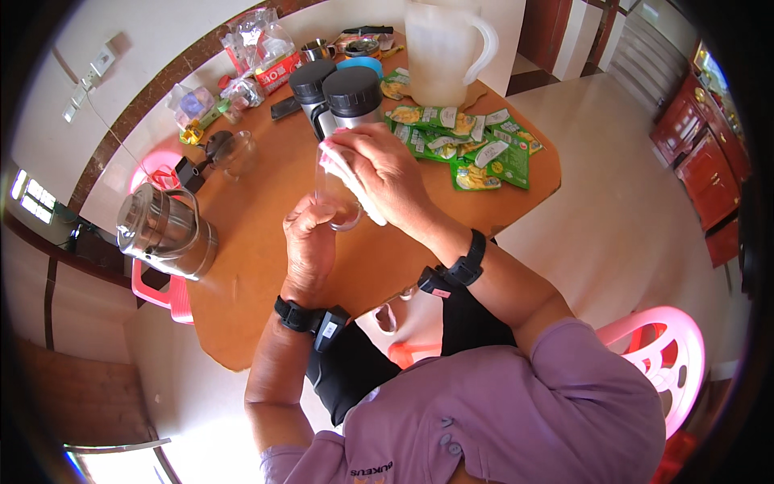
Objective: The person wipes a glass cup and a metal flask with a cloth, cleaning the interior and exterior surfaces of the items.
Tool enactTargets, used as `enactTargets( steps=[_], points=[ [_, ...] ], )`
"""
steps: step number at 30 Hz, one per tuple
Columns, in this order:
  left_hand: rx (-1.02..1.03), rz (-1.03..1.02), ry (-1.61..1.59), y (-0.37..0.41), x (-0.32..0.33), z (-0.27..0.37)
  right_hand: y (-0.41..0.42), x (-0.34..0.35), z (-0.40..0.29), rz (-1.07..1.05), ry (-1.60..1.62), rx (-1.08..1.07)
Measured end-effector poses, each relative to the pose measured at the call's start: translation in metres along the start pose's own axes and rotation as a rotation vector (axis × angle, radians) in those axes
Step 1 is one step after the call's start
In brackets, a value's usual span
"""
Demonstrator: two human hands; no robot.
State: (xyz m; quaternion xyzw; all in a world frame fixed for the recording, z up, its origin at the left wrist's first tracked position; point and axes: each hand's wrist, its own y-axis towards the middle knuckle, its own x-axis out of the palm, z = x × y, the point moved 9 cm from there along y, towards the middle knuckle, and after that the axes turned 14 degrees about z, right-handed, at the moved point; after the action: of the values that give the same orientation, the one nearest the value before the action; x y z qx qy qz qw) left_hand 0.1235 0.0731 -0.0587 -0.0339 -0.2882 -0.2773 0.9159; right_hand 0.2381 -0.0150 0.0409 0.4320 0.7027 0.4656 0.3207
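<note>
Above the wooden table (260, 242), my left hand (309, 227) holds a clear drinking glass (329, 187) near its lower end. A white and pink cloth (357, 184) is in my right hand (387, 172), pressed along the side of the glass. Part of the glass is hidden behind the cloth and fingers. Just beyond my right hand stand two steel flasks with black lids, the nearer flask (354, 91) and the farther flask (311, 81). Green printed packets (447, 136) lie in a pile to the right of them.
A frosted plastic pitcher (438, 54) stands at the back right. At the left edge is a steel insulated jug (172, 230); a clear bowl (236, 154) and a dark teapot (217, 144) sit behind it. A phone (285, 108) and bagged goods (260, 57) lie farther back.
</note>
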Motion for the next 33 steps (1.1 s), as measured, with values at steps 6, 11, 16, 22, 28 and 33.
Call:
enactTargets(
  steps=[6,11,16,22,28,33],
  points=[
    [0.008,0.139,-0.079,-0.009,-0.008,0.003,-0.024,0.007,-0.055,-0.151,-0.09,-0.227],
    [0.028,0.055,-0.029,-0.006,-0.016,0.002,-0.006,0.015,-0.046,-0.16,0.004,-0.177],
    [0.096,-0.081,0.07,-0.008,0.004,0.016,-0.019,0.055,0.032,-0.114,0.745,0.779],
    [-0.002,-0.044,0.127,0.005,-0.027,-0.005,-0.015,0.034,-0.002,-0.082,0.144,0.132],
    [0.081,0.037,-0.171,0.005,-0.017,0.003,-0.042,0.019,-0.068,-0.155,0.042,-0.125],
    [0.067,0.069,-0.095,-0.005,-0.018,0.016,-0.018,0.026,-0.057,-0.096,-0.188,-0.105]
  ],
)
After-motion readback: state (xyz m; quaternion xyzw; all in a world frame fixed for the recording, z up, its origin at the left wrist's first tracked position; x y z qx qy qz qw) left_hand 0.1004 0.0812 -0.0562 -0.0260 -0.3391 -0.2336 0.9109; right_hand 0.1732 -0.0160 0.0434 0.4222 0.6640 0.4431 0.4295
